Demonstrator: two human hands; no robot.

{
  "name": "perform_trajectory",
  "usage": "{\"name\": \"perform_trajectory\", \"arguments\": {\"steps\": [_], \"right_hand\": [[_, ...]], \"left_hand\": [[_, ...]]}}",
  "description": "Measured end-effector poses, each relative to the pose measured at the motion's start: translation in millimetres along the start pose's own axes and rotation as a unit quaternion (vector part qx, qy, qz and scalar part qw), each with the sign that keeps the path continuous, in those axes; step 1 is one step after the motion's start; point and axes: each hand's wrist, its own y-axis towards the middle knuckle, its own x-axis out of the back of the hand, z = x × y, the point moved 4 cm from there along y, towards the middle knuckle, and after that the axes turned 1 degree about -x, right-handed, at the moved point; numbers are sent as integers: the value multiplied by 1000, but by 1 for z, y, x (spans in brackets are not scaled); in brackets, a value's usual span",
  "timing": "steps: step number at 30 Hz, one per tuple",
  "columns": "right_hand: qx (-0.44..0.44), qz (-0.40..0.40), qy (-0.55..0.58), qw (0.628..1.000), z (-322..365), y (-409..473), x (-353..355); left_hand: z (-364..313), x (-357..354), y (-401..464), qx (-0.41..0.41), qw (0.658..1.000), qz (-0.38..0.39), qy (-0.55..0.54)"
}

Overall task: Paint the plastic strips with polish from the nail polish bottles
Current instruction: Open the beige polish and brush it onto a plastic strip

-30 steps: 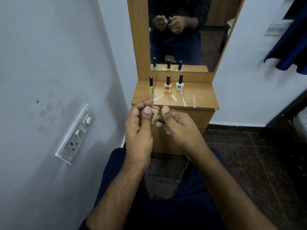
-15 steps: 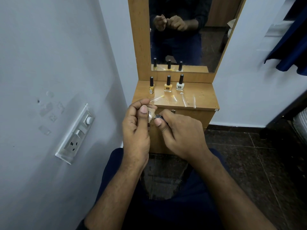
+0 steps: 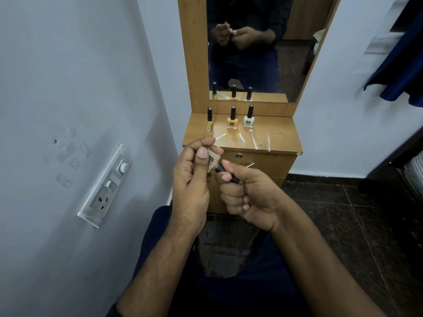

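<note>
Left hand (image 3: pixel 190 179) raised in front of the worktop (image 3: pixel 281 136), fingers closed round a beige nail polish bottle (image 3: pixel 212 161), tilted. Right hand (image 3: pixel 247 197) palm-up, fingers pinching the black cap (image 3: pixel 226 173). Half a second ago that hand was knuckles-up; wrist has rolled over. Plastic strips (image 3: pixel 254 141) and three bottles (image 3: pixel 232 120) sit on the worktop.

A small wooden dressing cabinet (image 3: pixel 281 131) with a light brown top stands against the white wall. Along its back edge stand three upright black-capped nail polish bottles: a slim yellow one (image 3: pixel 209 123) at left, an orange-yellow one (image 3: pixel 232 120) in the middle, a white one (image 3: pixel 249 118) at right. In front of them several clear plastic strips (image 3: pixel 253 140) lie scattered flat on the top.
</note>
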Motion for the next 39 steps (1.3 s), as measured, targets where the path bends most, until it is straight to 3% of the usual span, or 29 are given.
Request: {"name": "perform_trajectory", "arguments": {"steps": [2, 3, 4, 7, 8, 10, 14, 16, 20, 24, 26, 29, 32, 35, 36, 37, 39], "right_hand": [[34, -72, -88, 993, 1, 0, 1], [84, -126, -179, 972, 4, 0, 3], [154, -184, -291, 926, 9, -1, 4], [301, -287, -622, 664, 16, -8, 2], [316, -288, -673, 604, 16, -9, 0], [339, -285, -701, 559, 17, -9, -3], [337, -307, -686, 566, 14, -5, 2], [318, -296, -650, 624, 12, -2, 5], [300, -251, -488, 780, 14, 0, 10], [199, -211, -251, 923, 14, 2, 6], [104, -185, -153, 965, 10, 3, 8], [10, -128, -42, 991, -3, 9, 18], [-19, -111, 0, 994, -6, 9, 26], [28, -171, -115, 978, -1, 4, 24], [87, -213, -207, 951, 3, 3, 24], [166, -256, -320, 897, 7, 1, 22], [303, -302, -548, 719, 12, -4, 17]], "left_hand": [[3, 1, 0, 15, 1000, -15, 1], [4, 1, -1, 24, 999, -29, 1], [6, 2, -1, 31, 999, -45, 0], [12, 6, -1, 49, 995, -90, -8], [13, 8, 0, 53, 994, -99, -11], [14, 10, 2, 58, 993, -102, -4], [17, 7, 2, 72, 994, -80, -6], [17, 8, 2, 73, 995, -71, -10], [14, 2, 1, 67, 996, -44, -28], [14, -1, 0, 63, 997, -35, -37], [14, 0, -1, 55, 998, -24, -27], [10, -1, -2, 31, 999, 13, 18], [9, -2, -2, 13, 998, 34, 56], [10, 0, -1, 12, 997, 18, 81], [10, 1, -1, 16, 996, 3, 84], [11, 2, -1, 23, 996, -14, 81], [12, 4, 0, 38, 997, -40, 57]]}}
